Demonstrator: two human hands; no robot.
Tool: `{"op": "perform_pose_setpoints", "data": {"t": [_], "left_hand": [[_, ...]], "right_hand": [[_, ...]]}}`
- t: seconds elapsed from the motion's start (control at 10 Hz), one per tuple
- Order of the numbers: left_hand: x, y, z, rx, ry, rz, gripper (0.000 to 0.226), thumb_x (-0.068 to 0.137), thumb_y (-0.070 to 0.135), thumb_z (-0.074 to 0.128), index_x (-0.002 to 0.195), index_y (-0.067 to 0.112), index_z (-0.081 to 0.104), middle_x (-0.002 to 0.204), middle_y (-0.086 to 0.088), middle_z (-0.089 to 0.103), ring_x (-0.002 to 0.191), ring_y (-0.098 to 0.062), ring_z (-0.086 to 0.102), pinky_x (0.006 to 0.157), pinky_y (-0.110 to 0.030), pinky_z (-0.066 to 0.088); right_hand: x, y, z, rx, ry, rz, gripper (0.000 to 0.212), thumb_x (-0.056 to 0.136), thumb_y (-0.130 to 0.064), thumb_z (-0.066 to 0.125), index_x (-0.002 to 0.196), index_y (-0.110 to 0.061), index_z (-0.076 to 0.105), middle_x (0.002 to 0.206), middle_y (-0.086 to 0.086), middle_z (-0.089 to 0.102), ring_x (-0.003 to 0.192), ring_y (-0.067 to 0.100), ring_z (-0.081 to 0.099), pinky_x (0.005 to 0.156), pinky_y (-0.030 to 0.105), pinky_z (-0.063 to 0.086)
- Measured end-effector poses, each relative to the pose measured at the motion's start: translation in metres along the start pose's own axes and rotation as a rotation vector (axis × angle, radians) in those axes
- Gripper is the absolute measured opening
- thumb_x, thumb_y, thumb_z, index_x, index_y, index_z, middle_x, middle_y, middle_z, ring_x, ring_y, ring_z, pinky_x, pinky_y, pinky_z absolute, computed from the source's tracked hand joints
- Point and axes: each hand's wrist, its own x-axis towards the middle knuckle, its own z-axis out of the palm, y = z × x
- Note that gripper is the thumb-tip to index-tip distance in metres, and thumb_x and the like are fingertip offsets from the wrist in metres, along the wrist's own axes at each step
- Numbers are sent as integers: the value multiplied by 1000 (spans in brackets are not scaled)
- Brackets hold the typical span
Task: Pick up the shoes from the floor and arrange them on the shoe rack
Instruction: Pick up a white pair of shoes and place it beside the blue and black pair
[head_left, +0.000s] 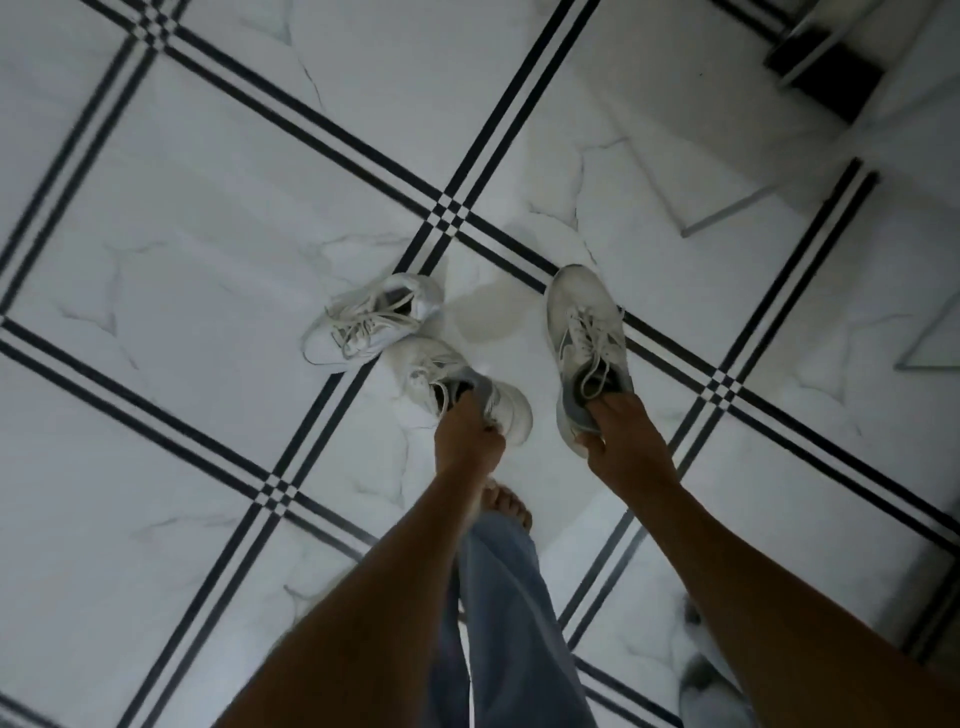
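Observation:
Three white sneakers show in the head view. My right hand (618, 441) grips the heel opening of a white and grey sneaker (584, 322), which points away from me above the floor. My left hand (467, 434) is closed on the collar of a second white sneaker (457, 379). A third white sneaker (371, 319) with loose laces lies on the marble floor just left of it, free of both hands. No shoe rack is clearly in view.
The floor is white marble tile with black double stripes (452, 213). My bare foot (509, 506) and a jeans leg are below my left hand. A dark step or furniture base (826, 78) sits at the top right. Another pale shoe-like object (701, 680) lies at the bottom right.

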Motion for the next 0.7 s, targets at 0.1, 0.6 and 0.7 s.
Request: {"op": "perform_pose_setpoints", "data": {"t": [0.1,0.6,0.7], "left_hand": [[-57,10,-44,60,-165,153,58,84,5,54,138,20,41,129,-12,57,117,-31,54,92,-31,44],[-399,273,-253,771,-172,770,31,92,7,51,122,7,52,119,-15,57,104,-32,56,72,-16,45],[-429,311,-250,912,-121,941,31,83,5,59,113,10,53,108,-13,60,95,-29,59,79,-32,48]], "right_hand": [[-36,-30,-38,32,-9,39,53,75,-8,74,124,-8,55,123,12,60,119,29,52,98,42,49],[-281,-189,-338,179,351,344,43,81,-22,62,122,-18,51,119,8,59,105,28,59,86,37,54],[-309,-184,-381,145,451,357,40,79,-16,62,118,-12,56,116,10,60,105,29,56,86,35,52]]}}
